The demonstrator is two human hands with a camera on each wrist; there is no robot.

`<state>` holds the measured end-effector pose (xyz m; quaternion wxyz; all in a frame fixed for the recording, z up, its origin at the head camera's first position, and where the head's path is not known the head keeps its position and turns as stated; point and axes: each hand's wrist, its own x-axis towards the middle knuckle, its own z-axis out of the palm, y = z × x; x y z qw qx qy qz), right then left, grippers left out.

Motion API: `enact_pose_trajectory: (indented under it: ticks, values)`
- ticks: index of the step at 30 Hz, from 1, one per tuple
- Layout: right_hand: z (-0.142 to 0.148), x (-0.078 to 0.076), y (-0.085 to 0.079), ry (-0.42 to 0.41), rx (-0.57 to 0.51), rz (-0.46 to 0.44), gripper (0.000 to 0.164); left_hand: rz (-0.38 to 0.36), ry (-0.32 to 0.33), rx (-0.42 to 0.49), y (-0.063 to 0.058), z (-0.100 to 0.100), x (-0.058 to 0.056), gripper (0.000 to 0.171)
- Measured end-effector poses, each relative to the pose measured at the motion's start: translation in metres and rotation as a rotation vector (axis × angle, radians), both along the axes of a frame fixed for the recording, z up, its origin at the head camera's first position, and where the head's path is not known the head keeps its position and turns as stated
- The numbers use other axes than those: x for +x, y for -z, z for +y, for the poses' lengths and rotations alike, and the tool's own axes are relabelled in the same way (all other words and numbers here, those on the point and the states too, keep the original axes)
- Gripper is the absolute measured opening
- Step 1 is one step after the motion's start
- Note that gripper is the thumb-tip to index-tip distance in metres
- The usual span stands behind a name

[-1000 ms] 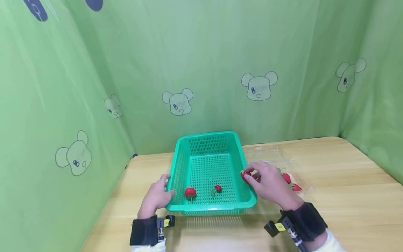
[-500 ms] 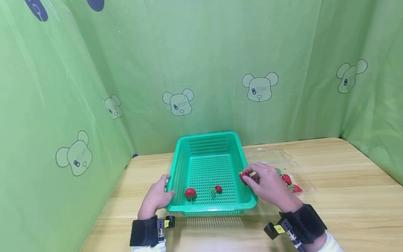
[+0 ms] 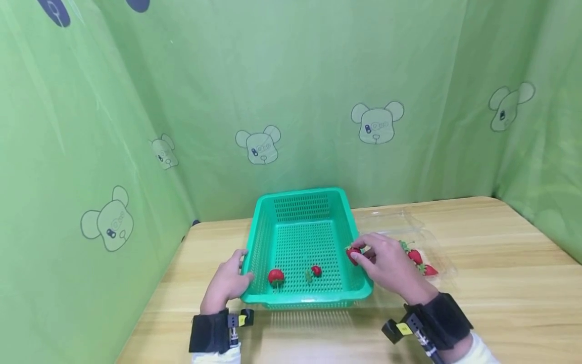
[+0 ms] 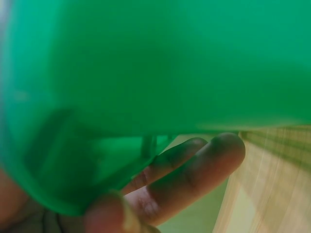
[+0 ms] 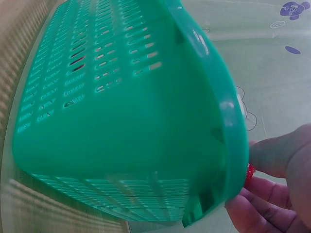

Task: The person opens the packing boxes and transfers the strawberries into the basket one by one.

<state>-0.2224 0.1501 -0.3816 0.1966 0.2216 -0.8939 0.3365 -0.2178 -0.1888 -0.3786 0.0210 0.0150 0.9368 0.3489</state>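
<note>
A green perforated plastic basket (image 3: 309,298) stands on the wooden table. My left hand (image 3: 225,280) grips its left rim near the front corner. In the left wrist view, the thumb and fingers (image 4: 189,179) curl round that rim. My right hand (image 3: 388,263) pinches a strawberry (image 3: 352,256) between thumb and fingers at the right rim, partly over the inside. In the right wrist view only a red sliver of the strawberry (image 5: 250,174) shows past the rim. Inside the basket lie a larger strawberry (image 3: 276,276) and a smaller strawberry (image 3: 316,271) beside a green leafy cap (image 3: 308,276).
To the right, partly behind my right hand, lies an open clear plastic box (image 3: 438,250). It holds several strawberries (image 3: 415,256). A green curtain with bear prints (image 3: 309,101) hangs close behind the basket and along both sides.
</note>
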Motion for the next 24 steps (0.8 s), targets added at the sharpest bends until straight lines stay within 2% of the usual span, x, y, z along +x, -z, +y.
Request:
enact_pose_trajectory:
  ticks: [6, 16, 24]
  values:
    - [0.001, 0.001, 0.001, -0.002, 0.006, -0.001, 0.014, 0.002, 0.005, 0.001, 0.000, -0.001, 0.001, 0.056]
    - [0.019, -0.004, -0.001, 0.079, -0.027, -0.047, 0.017, -0.002, 0.008, 0.009, -0.001, 0.000, -0.001, 0.056]
    - [0.034, -0.012, 0.004, 0.114, 0.022, -0.154, 0.017, -0.009, 0.000, 0.011, -0.002, 0.000, 0.001, 0.056]
